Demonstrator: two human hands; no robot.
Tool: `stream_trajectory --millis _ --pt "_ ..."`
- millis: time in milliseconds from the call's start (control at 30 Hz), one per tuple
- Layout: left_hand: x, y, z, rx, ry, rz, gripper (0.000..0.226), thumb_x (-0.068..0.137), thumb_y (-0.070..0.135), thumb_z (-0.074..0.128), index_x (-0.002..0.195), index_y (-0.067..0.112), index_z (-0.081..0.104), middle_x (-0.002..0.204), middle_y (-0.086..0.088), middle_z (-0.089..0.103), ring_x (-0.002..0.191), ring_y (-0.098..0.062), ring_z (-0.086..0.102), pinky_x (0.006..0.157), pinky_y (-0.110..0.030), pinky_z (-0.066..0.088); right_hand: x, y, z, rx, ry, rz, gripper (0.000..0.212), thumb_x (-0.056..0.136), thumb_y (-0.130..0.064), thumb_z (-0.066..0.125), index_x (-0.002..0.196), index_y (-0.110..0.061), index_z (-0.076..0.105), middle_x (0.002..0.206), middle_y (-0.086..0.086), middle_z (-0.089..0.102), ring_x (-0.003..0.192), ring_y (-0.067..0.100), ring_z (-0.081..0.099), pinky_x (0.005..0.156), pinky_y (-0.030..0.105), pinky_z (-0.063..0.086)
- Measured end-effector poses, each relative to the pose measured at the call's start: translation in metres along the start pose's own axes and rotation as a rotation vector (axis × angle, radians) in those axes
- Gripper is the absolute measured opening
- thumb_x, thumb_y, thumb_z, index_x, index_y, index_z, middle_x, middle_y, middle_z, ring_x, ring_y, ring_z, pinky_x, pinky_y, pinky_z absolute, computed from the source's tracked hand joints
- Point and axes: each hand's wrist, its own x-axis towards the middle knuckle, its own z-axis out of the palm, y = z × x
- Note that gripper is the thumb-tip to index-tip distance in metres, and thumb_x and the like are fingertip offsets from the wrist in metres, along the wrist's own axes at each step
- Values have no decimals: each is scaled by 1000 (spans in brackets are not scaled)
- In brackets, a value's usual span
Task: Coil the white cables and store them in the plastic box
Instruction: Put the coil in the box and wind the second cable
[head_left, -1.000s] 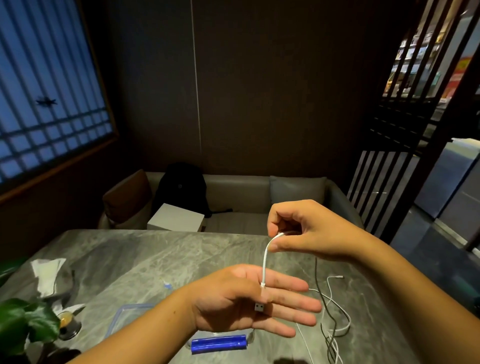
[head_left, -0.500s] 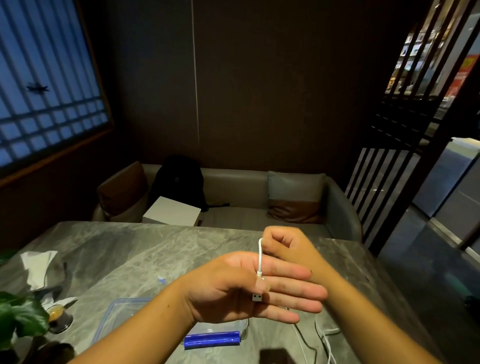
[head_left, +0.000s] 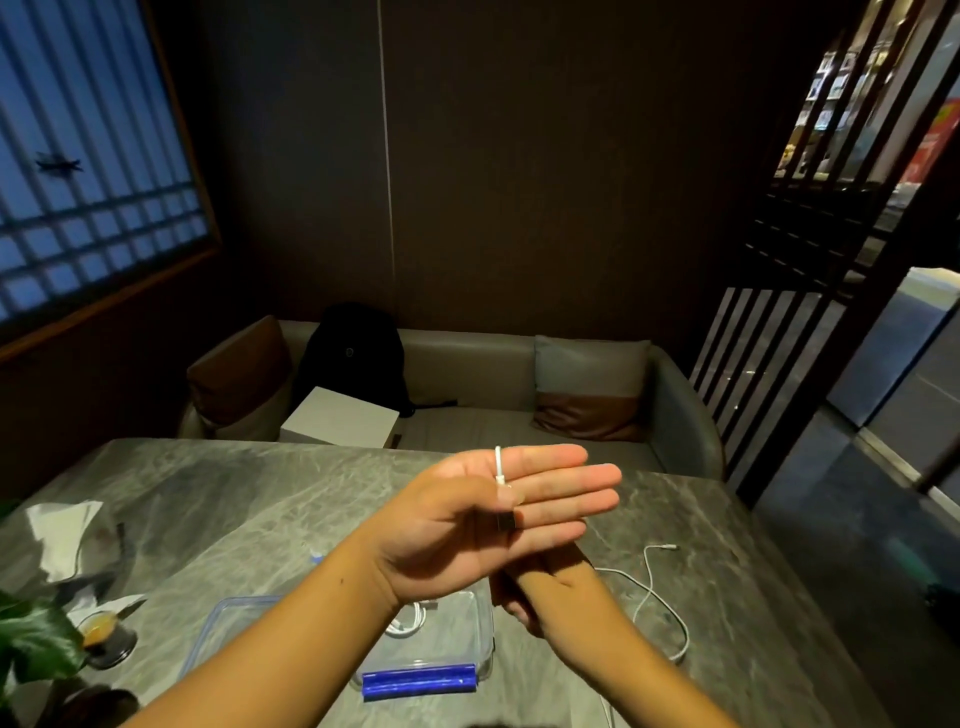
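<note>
The left hand (head_left: 457, 525) is pinning the cable (head_left: 498, 460) above its plug (head_left: 508, 521), thumb (head_left: 467, 491) pressing it on straight fingers (head_left: 571, 483). If the thumb is loosening during a pull, the plug could be slipping out. The plug is pointing to 6 o'clock; the cable's long axis is running 6 to 12. The right hand (head_left: 545, 587), half hidden below, is showing no clear grip. The tail (head_left: 665, 547) is lying on the table (head_left: 260, 499) at 4 o'clock, the box (head_left: 218, 616) at 7.

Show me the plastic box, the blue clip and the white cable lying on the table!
plastic box (head_left: 452, 636), head view, bare floor near its right wall.
blue clip (head_left: 418, 679), head view, middle of the bar.
white cable (head_left: 647, 560), head view, bend below its plug.
</note>
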Motion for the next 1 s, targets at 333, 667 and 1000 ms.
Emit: stream_trajectory --millis 333,667,1000 --pt "3 -2 -23 -18 84 -9 55 94 -10 26 149 -6 29 154 -28 33 145 -40 31 121 -50 19 -11 -16 -15 -275 -121 -51 22 92 -33 55 75 -22 65 57 -5 52 57 9 46 59 31 39" --pt "-11 -18 -43 40 86 -164 54 95 -6 32 149 -4 29 153 -25 37 144 -37 33 122 -49 17 -25 -42 -60 -209 -348 -40 18 82 -30 73 79 -13 68 65 -1 53 63 9 44 59 26 33" --pt "-13 -36 -40 168 -84 -228 61 93 -6 38 151 -7 20 156 -30 26 147 -41 25 123 -46 14 17 -59 -106 -163 -117 -186 13 78 -17 70 74 -5 67 54 2 47 48 11 35 45 19 27"
